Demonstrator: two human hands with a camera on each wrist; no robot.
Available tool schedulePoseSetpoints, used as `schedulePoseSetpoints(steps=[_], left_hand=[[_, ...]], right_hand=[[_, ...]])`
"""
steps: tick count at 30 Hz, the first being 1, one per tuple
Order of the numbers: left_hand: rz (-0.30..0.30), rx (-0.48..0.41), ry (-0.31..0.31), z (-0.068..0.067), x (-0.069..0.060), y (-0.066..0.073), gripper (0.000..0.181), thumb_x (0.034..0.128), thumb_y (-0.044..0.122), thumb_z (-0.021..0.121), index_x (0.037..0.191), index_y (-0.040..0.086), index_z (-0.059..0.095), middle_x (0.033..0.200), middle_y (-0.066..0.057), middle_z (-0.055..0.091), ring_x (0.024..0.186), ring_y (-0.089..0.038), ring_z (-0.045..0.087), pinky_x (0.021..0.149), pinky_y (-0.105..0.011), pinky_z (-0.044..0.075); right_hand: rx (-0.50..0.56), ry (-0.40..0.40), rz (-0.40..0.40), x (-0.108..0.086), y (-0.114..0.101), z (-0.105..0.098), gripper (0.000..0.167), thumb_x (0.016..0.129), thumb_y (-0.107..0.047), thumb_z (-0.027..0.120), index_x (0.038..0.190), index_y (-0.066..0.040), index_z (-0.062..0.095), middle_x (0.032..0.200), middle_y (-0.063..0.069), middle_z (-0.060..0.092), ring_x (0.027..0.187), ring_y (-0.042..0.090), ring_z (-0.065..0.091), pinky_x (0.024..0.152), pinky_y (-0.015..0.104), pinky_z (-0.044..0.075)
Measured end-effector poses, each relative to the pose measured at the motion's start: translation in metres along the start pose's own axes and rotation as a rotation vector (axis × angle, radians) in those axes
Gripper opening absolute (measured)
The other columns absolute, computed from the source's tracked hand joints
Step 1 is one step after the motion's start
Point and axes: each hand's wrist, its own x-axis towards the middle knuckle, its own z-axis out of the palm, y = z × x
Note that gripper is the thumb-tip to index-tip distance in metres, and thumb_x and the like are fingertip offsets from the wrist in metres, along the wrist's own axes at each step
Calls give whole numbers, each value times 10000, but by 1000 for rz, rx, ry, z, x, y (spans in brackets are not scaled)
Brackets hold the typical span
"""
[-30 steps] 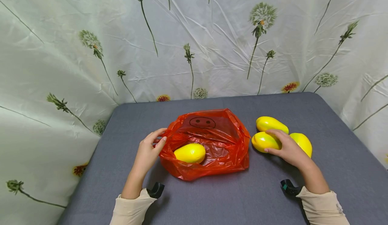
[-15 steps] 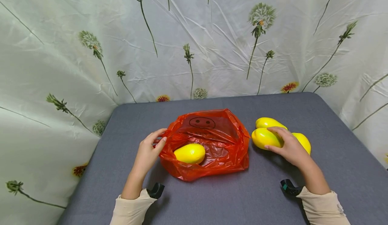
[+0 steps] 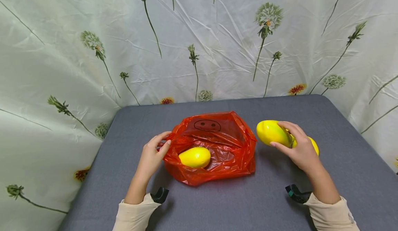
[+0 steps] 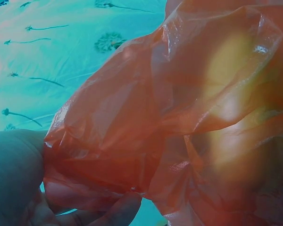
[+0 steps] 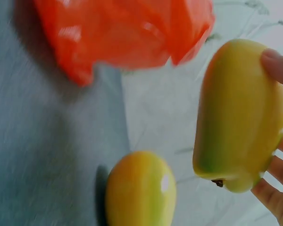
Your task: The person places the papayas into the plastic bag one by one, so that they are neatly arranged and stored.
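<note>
In the head view, my right hand (image 3: 300, 149) grips a yellow mango (image 3: 269, 133) above the table, to the right of the red plastic bag (image 3: 217, 174). The right wrist view shows that mango (image 5: 236, 113) off the table, its dark stem end downward, fingers and thumb around it. My left hand (image 3: 153, 151) pinches the bag's left rim between thumb and fingers. Through the thin film (image 4: 108, 117) in the left wrist view, a blurred yellow shape appears. One mango (image 3: 195, 157) lies inside the bag's wide mouth. More yellow mango (image 3: 314, 146) shows behind my right hand, partly hidden.
A grey cloth-covered table (image 3: 230, 206) bears everything. A pale curtain (image 3: 230, 44) with printed dandelions hangs behind its far edge and at the sides. In the right wrist view, another mango (image 5: 140, 193) rests on the table below the held one.
My right hand has raised its mango off the table and moved it slightly away from me, now covering much of the mangoes behind. My left hand and the bag stay still.
</note>
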Motion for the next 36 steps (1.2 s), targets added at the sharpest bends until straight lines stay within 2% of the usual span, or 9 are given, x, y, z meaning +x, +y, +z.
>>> schedulePoseSetpoints(steps=[3, 6, 9, 13, 17, 22, 27, 31, 36], left_hand=[[3, -1, 0, 0, 0, 0, 308, 858, 147, 607, 1165, 119, 597, 1085, -71, 586, 830, -200, 577, 738, -377, 500], [6, 1, -2, 0, 0, 0, 310, 857, 147, 608, 1165, 121, 597, 1085, -72, 585, 830, -199, 576, 739, -377, 500], [10, 6, -2, 0, 0, 0, 309, 856, 147, 609, 1164, 123, 597, 1081, -72, 586, 826, -198, 575, 736, -375, 501], [8, 9, 3, -1, 0, 0, 304, 858, 148, 607, 1160, 121, 599, 1081, -70, 586, 822, -197, 574, 731, -375, 501], [5, 10, -3, -1, 0, -1, 308, 859, 149, 606, 1166, 128, 595, 1086, -67, 583, 831, -196, 572, 734, -375, 500], [8, 10, -2, 0, 0, -1, 312, 854, 129, 610, 1166, 131, 595, 1083, -67, 584, 833, -195, 572, 736, -372, 501], [16, 12, 3, 0, 0, -1, 306, 854, 129, 610, 1160, 126, 599, 1070, -70, 587, 822, -195, 574, 731, -372, 502], [20, 10, 5, 1, 0, -1, 300, 853, 131, 610, 1153, 122, 604, 1063, -72, 590, 820, -194, 575, 726, -369, 503], [23, 10, 4, 1, 0, 0, 299, 852, 126, 610, 1150, 120, 606, 1057, -73, 593, 813, -192, 571, 718, -365, 505]], right_hand=[[39, 13, -21, 4, -12, 2, 711, 553, 58, 811, 1201, -7, 525, 1163, 139, 502, 1054, 131, 420, 848, 110, 308], [74, 10, -42, 9, -27, 5, 731, 550, 75, 809, 1215, -16, 519, 1180, 123, 499, 1038, 171, 430, 852, 125, 317], [121, 0, -92, 15, -43, 12, 743, 541, 77, 811, 1218, -19, 519, 1197, 112, 504, 1059, 150, 435, 887, 134, 323], [224, -41, -176, 25, -62, 29, 740, 553, 32, 819, 1224, -12, 511, 1215, 113, 501, 1106, 161, 441, 935, 181, 333], [310, -107, -215, 32, -78, 49, 707, 596, -28, 813, 1231, -19, 503, 1230, 102, 491, 1142, 204, 436, 956, 222, 335], [354, -182, -189, 38, -87, 76, 642, 663, -99, 789, 1234, -54, 501, 1232, 63, 487, 1126, 201, 442, 926, 278, 376], [339, -256, -110, 40, -85, 97, 578, 726, -235, 749, 1235, -116, 505, 1218, -5, 491, 1100, 138, 445, 881, 339, 408], [295, -293, -50, 38, -79, 104, 569, 740, -314, 725, 1230, -123, 507, 1208, -21, 495, 1091, 115, 448, 884, 345, 404], [220, -345, 26, 37, -72, 104, 582, 753, -350, 709, 1233, -96, 501, 1214, 21, 498, 1080, 151, 461, 878, 366, 407]])
